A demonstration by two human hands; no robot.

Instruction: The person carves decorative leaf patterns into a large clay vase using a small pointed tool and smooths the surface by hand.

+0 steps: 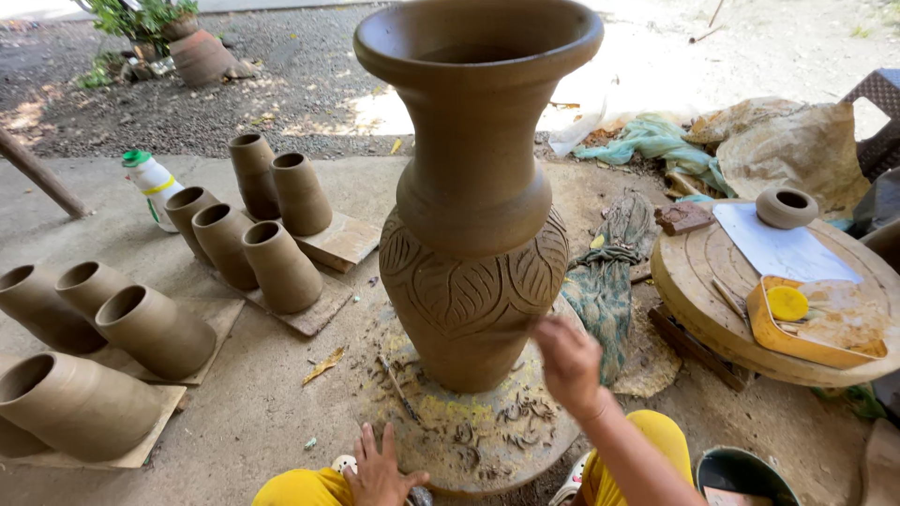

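A tall unfired brown clay vase [473, 187] with carved leaf patterns around its belly stands on a round turntable [487, 440] littered with clay shavings. My right hand [567, 361] is raised against the lower right of the vase, fingers closed as if pinching a small tool that I cannot make out. My left hand [380, 468] rests flat with fingers spread on the ground by the turntable's near edge, holding nothing. My knees in yellow trousers [300, 489] show at the bottom.
Several plain clay pots [155, 328] stand on wooden boards to the left, with a white bottle [155, 183] behind. To the right a round wooden board [698, 281] carries a small clay pot [786, 206], paper and a yellow tray [806, 323]. Rags [600, 281] lie between.
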